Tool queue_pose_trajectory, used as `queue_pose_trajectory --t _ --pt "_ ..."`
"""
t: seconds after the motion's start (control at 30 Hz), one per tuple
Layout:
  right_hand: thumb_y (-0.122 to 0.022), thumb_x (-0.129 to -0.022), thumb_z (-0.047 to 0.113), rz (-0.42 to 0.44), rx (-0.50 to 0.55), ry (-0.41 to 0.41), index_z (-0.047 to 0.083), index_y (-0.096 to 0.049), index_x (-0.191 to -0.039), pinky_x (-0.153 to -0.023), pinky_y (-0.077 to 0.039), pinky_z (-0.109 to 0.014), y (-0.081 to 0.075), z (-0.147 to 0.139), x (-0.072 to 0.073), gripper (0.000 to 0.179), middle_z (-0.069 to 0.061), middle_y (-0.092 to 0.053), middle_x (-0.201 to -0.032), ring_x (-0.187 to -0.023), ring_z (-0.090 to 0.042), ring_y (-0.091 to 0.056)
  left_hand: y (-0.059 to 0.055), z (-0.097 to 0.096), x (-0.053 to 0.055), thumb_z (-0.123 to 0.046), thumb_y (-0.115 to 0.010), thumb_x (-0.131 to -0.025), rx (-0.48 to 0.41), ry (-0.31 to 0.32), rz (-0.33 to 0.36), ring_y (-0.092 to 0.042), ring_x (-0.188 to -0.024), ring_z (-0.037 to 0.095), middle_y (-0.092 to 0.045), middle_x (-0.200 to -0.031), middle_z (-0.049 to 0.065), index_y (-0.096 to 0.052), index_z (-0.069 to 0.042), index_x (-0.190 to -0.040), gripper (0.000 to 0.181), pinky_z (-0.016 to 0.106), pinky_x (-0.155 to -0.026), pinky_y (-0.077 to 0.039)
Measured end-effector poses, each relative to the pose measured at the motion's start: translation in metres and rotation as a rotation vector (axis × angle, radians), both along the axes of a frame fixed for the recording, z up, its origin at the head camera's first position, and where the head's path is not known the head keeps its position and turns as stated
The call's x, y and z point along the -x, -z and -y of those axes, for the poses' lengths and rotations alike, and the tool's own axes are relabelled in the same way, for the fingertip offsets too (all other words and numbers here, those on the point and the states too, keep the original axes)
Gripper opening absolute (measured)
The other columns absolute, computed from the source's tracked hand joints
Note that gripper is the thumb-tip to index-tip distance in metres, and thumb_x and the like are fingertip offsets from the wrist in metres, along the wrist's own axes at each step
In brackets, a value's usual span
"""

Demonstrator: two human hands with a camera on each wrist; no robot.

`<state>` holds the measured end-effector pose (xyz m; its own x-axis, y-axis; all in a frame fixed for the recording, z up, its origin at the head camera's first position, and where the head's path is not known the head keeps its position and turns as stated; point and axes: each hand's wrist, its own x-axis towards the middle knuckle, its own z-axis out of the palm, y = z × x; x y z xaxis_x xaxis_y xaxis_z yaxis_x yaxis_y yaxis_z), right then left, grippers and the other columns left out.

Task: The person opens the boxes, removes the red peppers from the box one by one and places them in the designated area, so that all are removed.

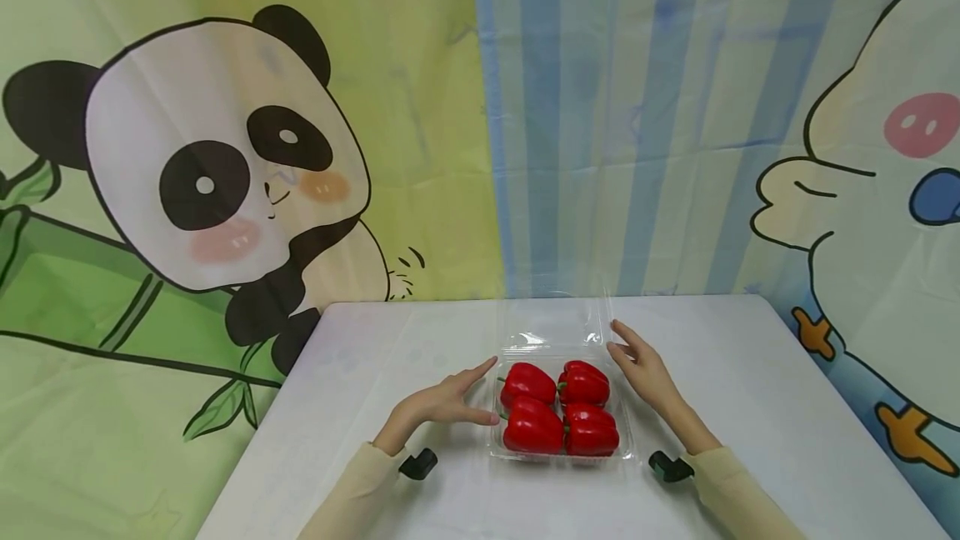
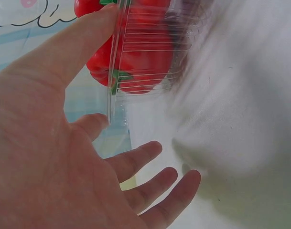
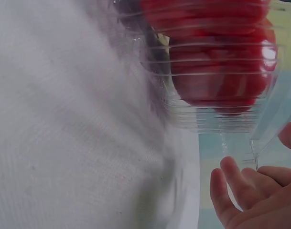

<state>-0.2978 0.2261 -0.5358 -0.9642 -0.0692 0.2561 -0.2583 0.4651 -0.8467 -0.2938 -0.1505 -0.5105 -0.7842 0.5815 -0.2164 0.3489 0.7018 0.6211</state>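
Note:
A clear plastic clamshell box sits on the table with its lid raised at the back. Several red bell peppers with green stems fill the base in two rows. My left hand is at the box's left side, fingers spread, thumb right at the rim. On the other side, my right hand has its fingertips close by the lid's right edge, near the hinge. In the right wrist view, the ribbed box wall stands beside the loosely bent fingers.
The white table extends around the box on both sides. Behind it hangs a curtain printed with a panda and other cartoon figures. A dark wrist device is at the left cuff, another at the right.

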Motion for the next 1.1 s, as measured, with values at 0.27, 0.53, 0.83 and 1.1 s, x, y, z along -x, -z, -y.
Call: queue_pose_trajectory --t 0.27,0.53,0.83,1.1 --pt "-0.047 -0.106 0.042 0.09 -0.041 0.022 0.002 -0.033 -0.155 -0.096 -0.055 -0.054 0.009 0.001 0.005 0.065 -0.023 -0.039 -0.157 -0.129 -0.044 -0.055 -0.001 0.0 0.0 -0.054 -0.075 -0.083 0.006 -0.008 0.009 -0.03 -0.149 0.041 -0.032 -0.164 0.011 -0.018 -0.026 -0.162 0.101 0.068 -0.113 -0.032" --pt "-0.046 -0.106 0.043 0.128 -0.07 0.032 0.0 -0.033 -0.155 -0.1 -0.051 -0.057 0.011 0.002 0.003 0.066 -0.025 -0.037 -0.158 -0.133 -0.047 -0.051 0.0 0.0 0.001 -0.055 -0.074 -0.083 0.009 -0.008 0.014 -0.028 -0.15 0.042 -0.031 -0.164 0.009 -0.018 -0.027 -0.162 0.101 0.07 -0.113 -0.03" --pt "-0.046 -0.106 0.044 0.152 -0.086 0.031 0.001 -0.034 -0.154 -0.098 -0.053 -0.054 0.013 0.0 0.001 0.066 -0.024 -0.037 -0.158 -0.133 -0.046 -0.052 0.0 0.0 0.002 -0.055 -0.075 -0.083 0.003 -0.002 0.017 -0.029 -0.149 0.041 -0.031 -0.164 0.01 -0.018 -0.026 -0.162 0.101 0.069 -0.113 -0.031" --pt "-0.047 -0.105 0.045 0.182 -0.107 0.019 0.004 -0.031 -0.156 -0.099 -0.053 -0.055 0.012 -0.001 0.001 0.067 -0.024 -0.034 -0.16 -0.135 -0.047 -0.05 0.002 0.001 0.003 -0.058 -0.074 -0.082 0.011 -0.001 0.022 -0.028 -0.15 0.042 -0.031 -0.164 0.009 -0.019 -0.028 -0.162 0.101 0.07 -0.113 -0.03"
